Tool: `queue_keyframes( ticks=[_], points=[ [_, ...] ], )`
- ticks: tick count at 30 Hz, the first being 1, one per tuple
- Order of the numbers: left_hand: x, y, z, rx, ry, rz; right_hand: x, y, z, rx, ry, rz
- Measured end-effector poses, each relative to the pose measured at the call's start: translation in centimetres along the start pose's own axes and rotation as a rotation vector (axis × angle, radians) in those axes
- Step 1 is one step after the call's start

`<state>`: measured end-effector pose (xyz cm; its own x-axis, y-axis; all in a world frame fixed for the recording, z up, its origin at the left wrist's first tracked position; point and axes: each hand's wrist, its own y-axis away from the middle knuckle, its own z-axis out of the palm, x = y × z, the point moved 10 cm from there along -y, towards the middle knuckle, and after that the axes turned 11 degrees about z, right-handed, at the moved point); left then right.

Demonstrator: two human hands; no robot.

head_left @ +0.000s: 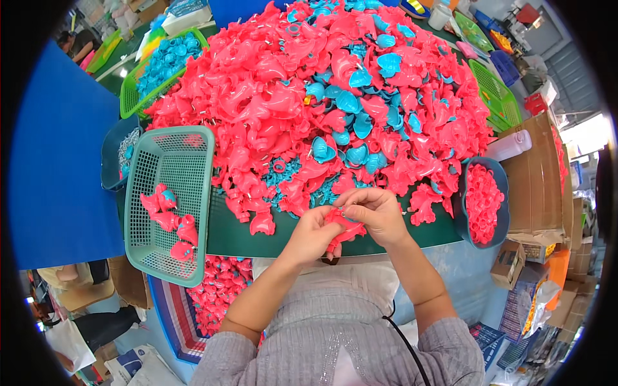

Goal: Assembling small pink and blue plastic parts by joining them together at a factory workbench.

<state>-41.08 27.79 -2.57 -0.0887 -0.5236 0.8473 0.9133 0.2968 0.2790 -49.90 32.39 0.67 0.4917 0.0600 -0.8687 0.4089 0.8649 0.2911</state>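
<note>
Both my hands meet over the near edge of the green table, in front of a large heap of glossy pink plastic parts (251, 96). My left hand (309, 238) is closed on a pink plastic part (342, 226), its thumb lying across it. My right hand (378, 215) pinches at the top of the same part; anything small between those fingertips is too hidden to make out. Blue shell-shaped pieces (323, 150) lie among the heap, and small blue bits (280, 175) are scattered just beyond my hands.
At left a green mesh basket (207, 212) holds several pink-and-blue assembled pieces. A dark tub of pink rings (484, 202) stands at right, beside a cardboard box (537, 186). A bin of pink pieces (222, 293) sits below the table edge. A blue panel (64, 154) rises at far left.
</note>
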Motion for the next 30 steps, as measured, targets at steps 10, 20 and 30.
queue_keyframes(
  ticks=[10,20,30],
  points=[
    [-0.2,0.0,-0.4,0.004,-0.022,-0.009,0.3,-1.1,0.5,-0.06,0.051,0.076],
    [-0.6,-0.3,-0.4,0.004,-0.108,0.024,0.5,-1.1,0.0,-0.018,0.189,0.088],
    [-1.2,-0.6,-1.3,0.076,-0.207,0.165,3.8,-2.3,-0.4,-0.063,0.127,0.214]
  ],
)
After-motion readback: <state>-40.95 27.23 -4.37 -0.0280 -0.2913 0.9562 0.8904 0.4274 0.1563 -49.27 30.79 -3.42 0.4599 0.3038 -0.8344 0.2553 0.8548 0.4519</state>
